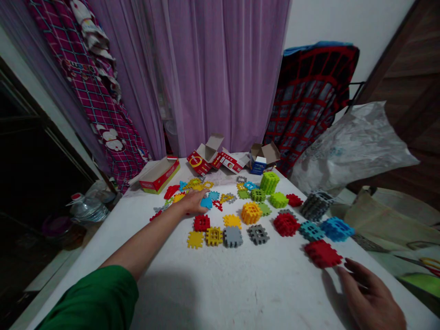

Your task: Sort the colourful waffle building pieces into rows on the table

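Note:
My left hand (194,202) reaches across a white table (220,293), its fingertips just above a light blue waffle-grid plastic tile (206,203) and holding nothing visible. Several loose tiles lie around it, among them a yellow one (195,239) and a grey one (258,234). Built cubes stand further right, including an orange one (251,213) and a lime green one (270,182). My right hand (369,298) rests near the table's right edge with its fingers spread, empty, just short of a red tile cube (323,253).
Opened red and white cardboard boxes (159,174) stand along the far edge, below a purple curtain (220,68). A white plastic bag (350,151) sits beyond the right edge. A water jug (88,208) stands on the floor to the left.

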`<state>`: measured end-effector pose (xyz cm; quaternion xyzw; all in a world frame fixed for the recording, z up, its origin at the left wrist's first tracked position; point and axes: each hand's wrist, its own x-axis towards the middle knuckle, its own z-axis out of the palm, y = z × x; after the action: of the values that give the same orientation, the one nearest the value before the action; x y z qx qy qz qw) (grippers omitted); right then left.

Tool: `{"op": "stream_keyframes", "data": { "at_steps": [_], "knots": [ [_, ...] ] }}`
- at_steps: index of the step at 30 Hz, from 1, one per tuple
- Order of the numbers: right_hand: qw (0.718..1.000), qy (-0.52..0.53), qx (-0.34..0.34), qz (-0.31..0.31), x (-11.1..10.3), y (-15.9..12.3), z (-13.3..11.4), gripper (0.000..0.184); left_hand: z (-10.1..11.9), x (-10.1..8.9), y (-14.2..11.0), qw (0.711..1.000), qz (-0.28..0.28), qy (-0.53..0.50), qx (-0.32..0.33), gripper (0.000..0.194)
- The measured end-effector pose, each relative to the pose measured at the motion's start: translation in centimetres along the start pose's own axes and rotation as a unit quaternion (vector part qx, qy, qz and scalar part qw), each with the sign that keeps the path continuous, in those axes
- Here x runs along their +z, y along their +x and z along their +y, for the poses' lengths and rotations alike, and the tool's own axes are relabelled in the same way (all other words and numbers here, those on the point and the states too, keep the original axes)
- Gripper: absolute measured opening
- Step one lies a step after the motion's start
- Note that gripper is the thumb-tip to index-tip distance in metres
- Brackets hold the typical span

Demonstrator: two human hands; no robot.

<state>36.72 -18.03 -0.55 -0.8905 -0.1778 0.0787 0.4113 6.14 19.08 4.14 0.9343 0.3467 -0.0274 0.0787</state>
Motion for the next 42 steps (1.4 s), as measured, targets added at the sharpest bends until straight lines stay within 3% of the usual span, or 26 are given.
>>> {"op": "stream_keyframes", "data": {
  "at_steps": [5,13,18,21,24,28,30,33,36,39,42],
  "knots": [
    [1.000,0.007,0.015,0.003,-0.2,-0.4,-1.0,0.067,0.6,0.3,0.6,0.999,-0.018,-0.021,0.028,0.085],
    [1.000,0.014,-0.002,-0.004,0.0,0.1,0.2,0.065,-0.4,0.6,0.7,0.997,-0.036,-0.060,0.037,0.093],
    [1.000,0.021,0.014,0.001,-0.2,-0.4,-0.5,0.066,-1.4,0.3,0.1,0.987,-0.022,-0.154,0.031,0.081],
    [1.000,0.022,0.020,-0.007,-0.4,-0.5,-0.9,0.066,-2.1,0.4,-0.9,0.972,0.035,-0.230,0.011,0.060],
    [1.000,0.019,0.020,0.002,-0.5,-0.6,-1.2,0.063,-2.8,1.6,-2.4,0.936,0.151,-0.315,-0.038,0.040],
    [1.000,0.016,0.009,0.020,-0.3,-0.6,-1.1,0.061,-2.7,4.5,-4.9,0.851,0.318,-0.395,-0.140,0.046],
    [0.999,0.011,-0.004,0.040,-0.1,-0.7,-0.7,0.059,-2.1,5.6,-6.2,0.831,0.370,-0.377,-0.174,0.046],
    [0.994,0.009,-0.063,0.084,0.0,-0.9,-0.1,0.055,-1.1,6.4,-7.5,0.827,0.421,-0.313,-0.205,0.043],
    [0.975,0.016,-0.193,0.109,0.2,-1.0,-0.9,0.045,-0.5,6.3,-7.9,0.830,0.437,-0.286,-0.196,0.041],
    [0.927,0.006,-0.362,0.099,1.3,-0.1,-4.3,0.035,-0.3,6.1,-7.9,0.830,0.435,-0.299,-0.179,0.042],
    [0.871,-0.069,-0.483,0.045,3.8,1.7,-10.3,0.030,-0.6,6.3,-7.9,0.816,0.433,-0.336,-0.184,0.046]
  ]
}}
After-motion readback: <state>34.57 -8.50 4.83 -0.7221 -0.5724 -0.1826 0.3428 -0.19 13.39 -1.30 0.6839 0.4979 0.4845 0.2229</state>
